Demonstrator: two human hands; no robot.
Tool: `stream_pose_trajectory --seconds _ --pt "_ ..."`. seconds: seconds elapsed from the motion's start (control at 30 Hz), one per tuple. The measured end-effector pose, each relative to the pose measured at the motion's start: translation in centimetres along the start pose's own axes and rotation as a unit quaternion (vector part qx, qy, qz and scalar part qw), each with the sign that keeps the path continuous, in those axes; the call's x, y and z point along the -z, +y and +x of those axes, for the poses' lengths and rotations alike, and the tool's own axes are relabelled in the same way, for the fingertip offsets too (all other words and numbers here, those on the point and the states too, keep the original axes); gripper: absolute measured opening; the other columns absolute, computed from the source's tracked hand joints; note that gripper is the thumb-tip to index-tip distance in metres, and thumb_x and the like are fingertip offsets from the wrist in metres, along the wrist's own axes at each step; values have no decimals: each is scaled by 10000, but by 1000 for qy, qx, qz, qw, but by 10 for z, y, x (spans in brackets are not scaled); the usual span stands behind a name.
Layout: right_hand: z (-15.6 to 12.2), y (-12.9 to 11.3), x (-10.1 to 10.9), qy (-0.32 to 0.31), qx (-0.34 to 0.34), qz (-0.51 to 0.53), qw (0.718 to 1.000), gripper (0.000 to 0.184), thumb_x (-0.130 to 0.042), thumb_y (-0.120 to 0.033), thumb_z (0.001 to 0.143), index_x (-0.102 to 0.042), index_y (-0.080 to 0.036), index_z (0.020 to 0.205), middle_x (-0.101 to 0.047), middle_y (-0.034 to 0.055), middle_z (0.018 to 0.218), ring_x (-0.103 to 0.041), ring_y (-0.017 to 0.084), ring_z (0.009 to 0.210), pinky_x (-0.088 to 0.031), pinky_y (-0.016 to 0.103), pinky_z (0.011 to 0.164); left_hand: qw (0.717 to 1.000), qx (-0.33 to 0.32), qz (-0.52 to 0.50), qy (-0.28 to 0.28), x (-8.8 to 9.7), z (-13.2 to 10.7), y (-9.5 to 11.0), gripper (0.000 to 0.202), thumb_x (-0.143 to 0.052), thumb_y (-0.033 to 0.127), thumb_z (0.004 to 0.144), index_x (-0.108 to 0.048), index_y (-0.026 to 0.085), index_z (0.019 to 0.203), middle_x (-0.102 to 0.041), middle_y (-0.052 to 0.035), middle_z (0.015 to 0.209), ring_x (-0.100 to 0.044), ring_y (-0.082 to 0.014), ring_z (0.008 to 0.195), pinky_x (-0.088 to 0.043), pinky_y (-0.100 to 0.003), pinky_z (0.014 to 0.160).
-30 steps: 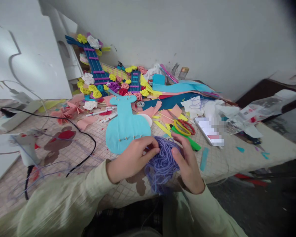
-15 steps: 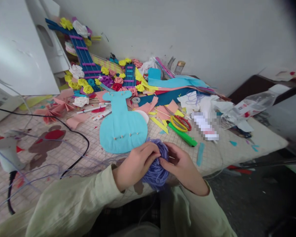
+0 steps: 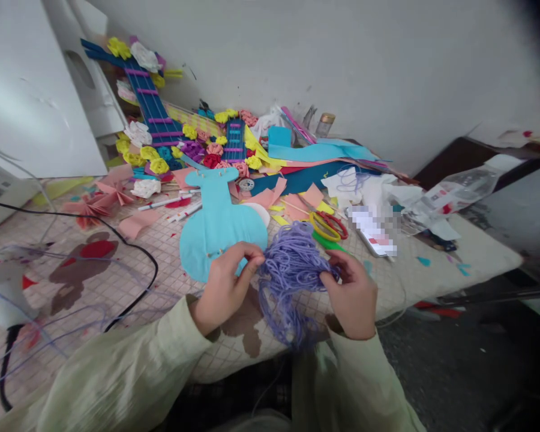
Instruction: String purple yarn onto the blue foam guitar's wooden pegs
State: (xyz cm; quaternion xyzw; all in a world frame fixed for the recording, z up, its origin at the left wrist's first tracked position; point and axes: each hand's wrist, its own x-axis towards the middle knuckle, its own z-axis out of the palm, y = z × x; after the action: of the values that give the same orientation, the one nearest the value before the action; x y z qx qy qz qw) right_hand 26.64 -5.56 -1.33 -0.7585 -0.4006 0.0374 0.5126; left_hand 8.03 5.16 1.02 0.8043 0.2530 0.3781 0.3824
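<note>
A loose bundle of purple yarn (image 3: pixel 292 264) spreads between my two hands, some loops hanging down by the table's front edge. My left hand (image 3: pixel 229 276) pinches strands at the bundle's left side. My right hand (image 3: pixel 351 288) grips its right side between thumb and fingers. Behind my left hand lies a light-blue guitar-shaped cutout (image 3: pixel 216 222) with small pegs on it; my fingers hide part of its lower body. Yellow and red scissors (image 3: pixel 327 227) lie just beyond the yarn, near a green marker-like object (image 3: pixel 327 241).
A glue gun (image 3: pixel 6 282) with a black cord (image 3: pixel 130 240) sits at the left. Decorated paper guitars (image 3: pixel 155 108) lean at the back among paper flowers. A phone (image 3: pixel 372 231) and a clear plastic bag (image 3: pixel 459 186) lie to the right, with paper scraps around.
My hands have moved apart, and the compact yarn ball between them has opened into a wide, loose bundle with hanging loops. The yarn now covers more of the green object.
</note>
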Motion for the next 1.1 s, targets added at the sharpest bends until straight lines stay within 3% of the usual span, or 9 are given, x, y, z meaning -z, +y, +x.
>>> stream_pose_trajectory --seconds 0.13,0.27,0.37,0.43,0.6,0.77,0.93,1.03,1.1 --pt "6 1 9 -119 -50 166 978 326 -623 -270 698 -568 -191 1009 -595 71 989 -576 189 870 -498 337 732 997 44 -64 -9 -3 3 -3 135 -482 266 857 -533 164 784 -603 -32 787 -557 -136 724 -438 -275 695" --pt "-6 -23 15 -53 -26 151 987 295 -519 -377 811 -571 -202 1043 -566 49 845 -546 146 704 -483 281 617 993 73 -93 -3 -10 2 -1 136 -508 275 840 -542 163 772 -601 -33 765 -548 -135 700 -435 -258 642" --pt "-15 -40 5 -156 -77 135 975 372 -509 -425 811 -544 -189 1097 -595 51 834 -532 120 549 -468 257 489 992 54 -111 -14 -13 -1 2 117 -510 255 838 -541 166 768 -598 -37 784 -548 -138 717 -431 -261 660" --pt "-16 -45 -7 -206 -106 156 960 438 -580 -407 761 -511 -193 1137 -625 58 906 -588 144 607 -508 272 533 990 36 -132 -28 -13 -2 4 114 -506 249 842 -536 166 770 -593 -40 801 -548 -138 734 -429 -263 680" --pt "-13 -44 -27 -130 -98 207 965 394 -599 -244 709 -535 -174 1091 -628 78 1022 -616 204 877 -519 347 776 979 60 -187 -53 -13 -4 4 140 -492 275 853 -534 162 781 -561 -27 765 -516 -125 685 -414 -245 620" --pt "-3 -35 -19 -58 -31 68 996 430 -586 -134 627 -587 -165 1055 -634 82 1031 -611 228 891 -494 383 814 978 80 -179 -70 -10 -3 3 174 -507 308 844 -543 156 767 -549 -19 726 -508 -129 685 -401 -251 632" --pt "20 -16 -2 -7 49 -30 998 346 -566 -110 629 -648 -170 959 -660 70 929 -613 232 848 -470 415 820 969 106 -201 -101 -8 -1 4 195 -502 317 847 -549 146 766 -557 -16 701 -515 -128 676 -399 -253 628" --pt "26 -10 -1 -68 4 106 992 348 -608 -155 647 -626 -192 992 -646 71 965 -608 232 868 -480 414 797 959 121 -230 -115 -9 1 2 189 -486 310 857 -515 151 760 -549 2 663 -517 -117 647 -401 -249 622" --pt "19 -11 -2 -135 -42 229 963 397 -636 -221 669 -587 -218 1064 -612 76 1065 -586 234 948 -478 408 812 955 130 -245 -106 -11 1 0 178 -471 303 866 -492 157 767 -560 7 661 -527 -113 647 -403 -249 632"
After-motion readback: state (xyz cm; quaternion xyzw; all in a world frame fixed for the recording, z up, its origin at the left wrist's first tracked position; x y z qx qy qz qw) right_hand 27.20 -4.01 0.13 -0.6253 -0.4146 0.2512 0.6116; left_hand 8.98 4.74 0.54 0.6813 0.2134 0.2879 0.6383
